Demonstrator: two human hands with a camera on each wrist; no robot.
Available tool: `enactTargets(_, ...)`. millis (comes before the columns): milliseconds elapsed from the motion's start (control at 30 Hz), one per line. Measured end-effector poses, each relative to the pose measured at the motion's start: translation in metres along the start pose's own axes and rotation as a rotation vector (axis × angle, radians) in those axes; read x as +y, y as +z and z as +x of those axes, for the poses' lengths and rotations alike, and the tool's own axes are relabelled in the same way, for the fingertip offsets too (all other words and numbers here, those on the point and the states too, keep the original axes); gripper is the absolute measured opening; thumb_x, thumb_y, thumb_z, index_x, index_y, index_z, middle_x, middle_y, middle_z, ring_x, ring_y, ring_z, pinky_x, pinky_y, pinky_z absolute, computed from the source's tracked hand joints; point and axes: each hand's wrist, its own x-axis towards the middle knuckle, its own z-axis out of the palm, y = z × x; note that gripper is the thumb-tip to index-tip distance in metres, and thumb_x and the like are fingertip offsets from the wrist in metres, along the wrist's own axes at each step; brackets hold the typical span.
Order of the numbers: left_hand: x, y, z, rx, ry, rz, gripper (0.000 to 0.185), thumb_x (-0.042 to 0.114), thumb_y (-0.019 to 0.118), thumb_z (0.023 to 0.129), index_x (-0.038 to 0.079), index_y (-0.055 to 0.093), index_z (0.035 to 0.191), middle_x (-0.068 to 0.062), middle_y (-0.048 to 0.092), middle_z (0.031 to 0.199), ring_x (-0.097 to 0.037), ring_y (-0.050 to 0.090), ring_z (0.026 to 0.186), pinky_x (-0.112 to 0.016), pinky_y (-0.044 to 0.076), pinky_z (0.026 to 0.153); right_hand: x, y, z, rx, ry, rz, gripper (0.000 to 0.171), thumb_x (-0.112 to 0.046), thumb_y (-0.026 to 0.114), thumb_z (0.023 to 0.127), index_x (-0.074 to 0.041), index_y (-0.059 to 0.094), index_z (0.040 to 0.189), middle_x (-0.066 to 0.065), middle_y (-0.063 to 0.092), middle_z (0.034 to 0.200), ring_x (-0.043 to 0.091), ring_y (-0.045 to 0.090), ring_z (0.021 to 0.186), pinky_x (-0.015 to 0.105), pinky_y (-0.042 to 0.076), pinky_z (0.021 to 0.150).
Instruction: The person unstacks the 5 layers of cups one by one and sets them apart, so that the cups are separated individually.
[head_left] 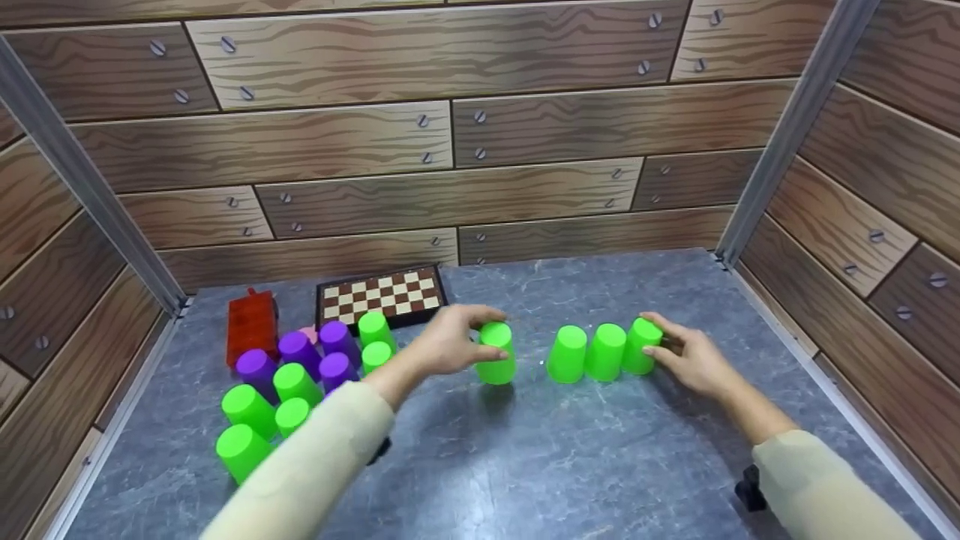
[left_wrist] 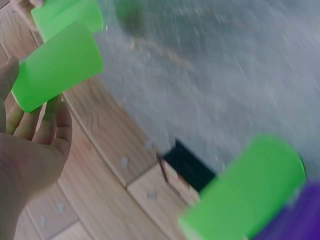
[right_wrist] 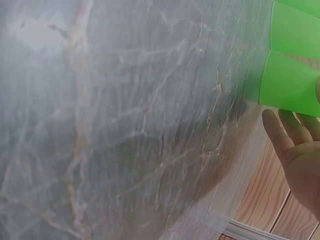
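My left hand (head_left: 454, 341) grips an upside-down green cup (head_left: 496, 358) near the middle of the table, thumb on the near side and fingers behind. In the left wrist view that cup (left_wrist: 60, 67) sits between thumb and fingers. To its right, three upside-down green cups stand in a row: a left one (head_left: 568, 356), a middle one (head_left: 606, 354) and a right one (head_left: 641, 346). My right hand (head_left: 694, 360) holds the right one between thumb and fingers. In the right wrist view the fingers lie along that cup's side (right_wrist: 287, 85).
At the left stand several upside-down green cups (head_left: 247, 409) and purple cups (head_left: 298, 349), partly behind my left sleeve. A chessboard (head_left: 382, 295) and a red box-like object (head_left: 252, 326) lie behind them. Wood-patterned walls (head_left: 450, 172) enclose the grey table (head_left: 525, 465).
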Motion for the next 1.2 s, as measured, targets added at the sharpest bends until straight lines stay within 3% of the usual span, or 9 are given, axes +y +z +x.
enactTargets(200,-0.005,-0.037,-0.03,0.018,0.022,0.023,0.057,0.016,0.089,0.087,0.002,0.068,0.138,-0.013,0.071,0.132,-0.028,0.069,0.116,-0.044,0.057,0.102,0.0,0.0,0.001,-0.011,0.0,-0.001,0.059,-0.002,0.069,0.102,0.001,0.047,0.157,0.038,0.053,0.146,0.047,0.06,0.128,0.013,0.051,0.093)
enactTargets(500,-0.026,-0.069,-0.068,0.036,0.023,0.085,0.051,0.018,0.091,0.085,0.004,0.072,0.13,-0.007,0.075,0.119,-0.022,0.071,0.103,-0.043,0.06,0.094,0.0,-0.001,-0.001,-0.005,0.004,-0.002,0.06,-0.003,0.069,0.102,0.001,0.047,0.158,0.037,0.053,0.146,0.046,0.06,0.128,0.012,0.05,0.093)
enactTargets(800,-0.046,-0.077,-0.096,0.018,-0.036,0.079,0.05,0.021,0.092,0.085,0.006,0.073,0.129,-0.004,0.075,0.118,-0.019,0.069,0.102,-0.039,0.06,0.09,-0.002,-0.001,0.002,-0.006,0.009,-0.011,0.061,-0.004,0.07,0.102,-0.001,0.046,0.158,0.038,0.052,0.147,0.046,0.06,0.128,0.012,0.05,0.094)
enactTargets(1200,-0.064,-0.074,-0.11,0.005,-0.047,0.119,0.053,0.02,0.093,0.084,0.005,0.073,0.13,-0.009,0.075,0.125,-0.028,0.07,0.113,-0.047,0.059,0.097,-0.004,-0.001,0.001,-0.021,0.01,0.008,0.062,-0.004,0.068,0.103,0.0,0.044,0.159,0.038,0.051,0.148,0.046,0.061,0.128,0.018,0.055,0.093)
